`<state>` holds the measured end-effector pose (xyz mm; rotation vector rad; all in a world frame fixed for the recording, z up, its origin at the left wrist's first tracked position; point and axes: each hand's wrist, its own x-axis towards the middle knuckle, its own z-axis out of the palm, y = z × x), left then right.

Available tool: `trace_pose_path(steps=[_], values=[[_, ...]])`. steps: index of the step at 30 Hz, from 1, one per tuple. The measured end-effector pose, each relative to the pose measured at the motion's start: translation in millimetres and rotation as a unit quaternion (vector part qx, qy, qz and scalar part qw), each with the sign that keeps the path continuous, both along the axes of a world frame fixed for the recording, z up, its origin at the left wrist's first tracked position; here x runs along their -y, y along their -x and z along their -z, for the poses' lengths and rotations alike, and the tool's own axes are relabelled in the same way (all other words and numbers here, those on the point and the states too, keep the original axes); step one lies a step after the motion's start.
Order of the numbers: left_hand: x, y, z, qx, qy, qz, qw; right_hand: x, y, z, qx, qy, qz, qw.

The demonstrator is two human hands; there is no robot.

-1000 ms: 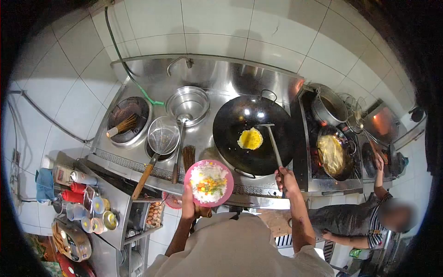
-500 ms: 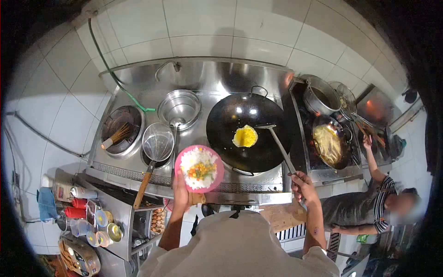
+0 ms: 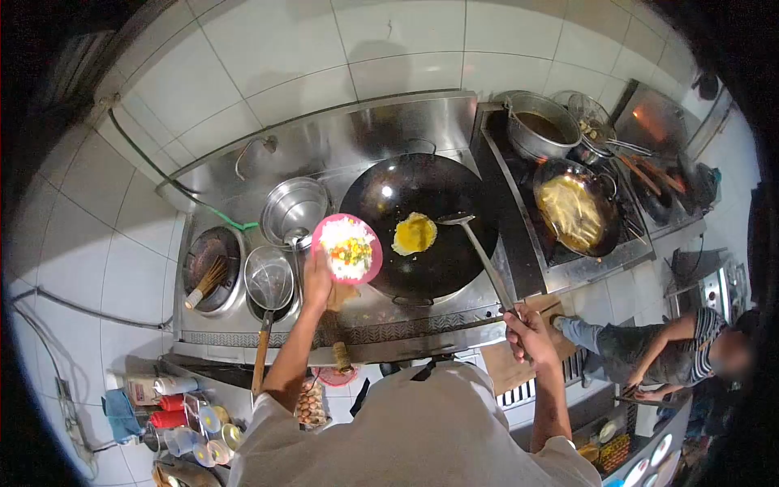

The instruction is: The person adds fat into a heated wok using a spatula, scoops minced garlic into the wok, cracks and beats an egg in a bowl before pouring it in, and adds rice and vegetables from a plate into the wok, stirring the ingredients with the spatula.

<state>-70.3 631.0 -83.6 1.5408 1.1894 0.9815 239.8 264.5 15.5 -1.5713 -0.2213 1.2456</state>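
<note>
My left hand [image 3: 318, 282] is closed on the edge of a pink plate [image 3: 376, 264] and holds it up at the left rim of the wok. White rice [image 3: 333, 235] and diced mixed vegetables [image 3: 350, 251] lie on the plate. My right hand [image 3: 531, 334] grips the handle of a long metal wok spatula [image 3: 489, 268]. Its blade rests inside the black wok [image 3: 442, 276], close to the right edge of a flat yellow fried egg [image 3: 415, 234].
A strainer [image 3: 268, 277], a metal pot [image 3: 294, 209] and a bamboo wok brush [image 3: 209, 284] are at left. Right of the wok, food fries in an oil-filled pan [image 3: 574, 207] near a deep pot [image 3: 542, 126]. A co-worker [image 3: 649, 349] stands at lower right.
My left hand has carried the plate upward, nearer the wok. My view has turned somewhat. The co-worker's hand has left the right stove, and the co-worker now stands back from it.
</note>
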Motion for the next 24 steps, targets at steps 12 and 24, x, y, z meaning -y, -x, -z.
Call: trace_pose_path(steps=[12, 24], values=[[-36.7, -184.0, -39.5, -0.539, -0.398, 0.143, 0.728, 30.9, -18.4, 5.1, 0.016, -0.011, -0.003, 1.000], [2.8, -176.1, -197.3, -0.477, -0.632, 0.096, 0.603, 31.2, -29.4, -13.8, 0.015, -0.054, 0.010, 0.998]])
